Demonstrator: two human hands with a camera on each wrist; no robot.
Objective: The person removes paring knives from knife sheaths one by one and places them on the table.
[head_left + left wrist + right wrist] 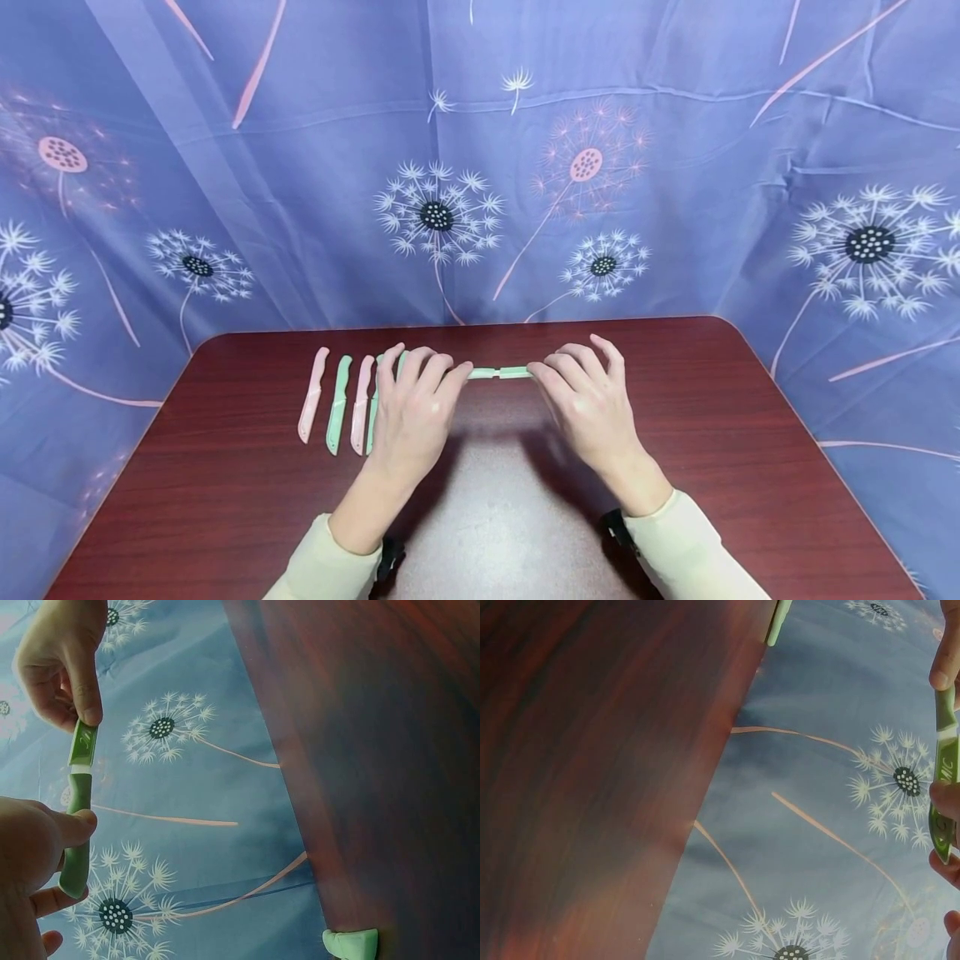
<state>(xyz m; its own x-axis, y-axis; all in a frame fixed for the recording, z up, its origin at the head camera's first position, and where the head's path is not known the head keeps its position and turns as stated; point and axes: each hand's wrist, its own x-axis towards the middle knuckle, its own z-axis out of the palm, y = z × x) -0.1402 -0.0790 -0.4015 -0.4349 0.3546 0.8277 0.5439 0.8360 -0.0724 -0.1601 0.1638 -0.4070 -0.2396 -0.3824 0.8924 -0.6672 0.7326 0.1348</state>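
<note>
A small green knife is held level above the table, between both hands. My left hand pinches its green handle with thumb and fingers. My right hand grips the green sheath, which covers the blade and carries light lettering. Between handle and sheath a short strip of white blade shows in the left wrist view. Beside my left hand, a pink knife, a green knife and another pink knife lie in a row; a further green knife is partly hidden by that hand.
The dark red-brown wooden table has rounded far corners and reflects light in the middle. A blue cloth printed with dandelions hangs around its back and sides.
</note>
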